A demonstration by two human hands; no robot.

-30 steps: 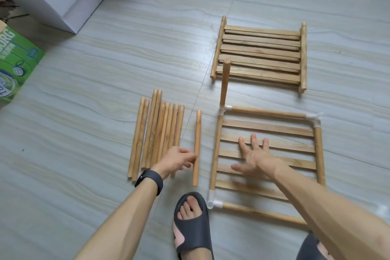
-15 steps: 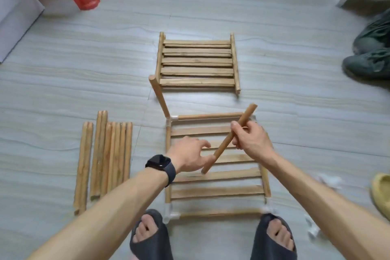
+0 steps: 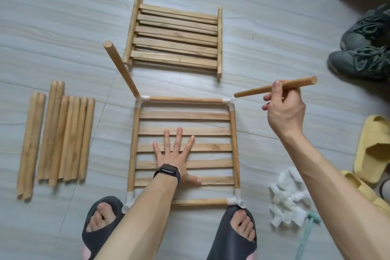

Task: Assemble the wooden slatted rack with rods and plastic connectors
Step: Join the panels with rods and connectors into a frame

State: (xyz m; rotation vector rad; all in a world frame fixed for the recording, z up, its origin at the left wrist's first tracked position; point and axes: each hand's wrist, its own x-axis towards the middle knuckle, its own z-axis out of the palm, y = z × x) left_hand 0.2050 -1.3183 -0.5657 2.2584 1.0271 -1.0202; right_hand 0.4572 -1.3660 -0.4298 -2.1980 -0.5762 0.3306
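Wooden slatted rack panel (image 3: 183,131) lies centre-floor, left hand (image 3: 176,155) pressed flat, fingers spread; right hand (image 3: 283,110) clamps a round wooden rod (image 3: 274,87) at the two-o'clock white plastic connector (image 3: 229,101).

a home, by the look of it: tiled floor (image 3: 63,17), sneakers (image 3: 363,48) and yellow slippers (image 3: 371,150) lying about.

The frame (image 3: 183,150) lies on the floor (image 3: 63,27) just beyond the feet, a stack of slatted panels (image 3: 177,36) behind it and loose rods (image 3: 57,137) to its left. Connectors (image 3: 287,202) lie in a heap to its right, apparently touching a small tool (image 3: 307,230).
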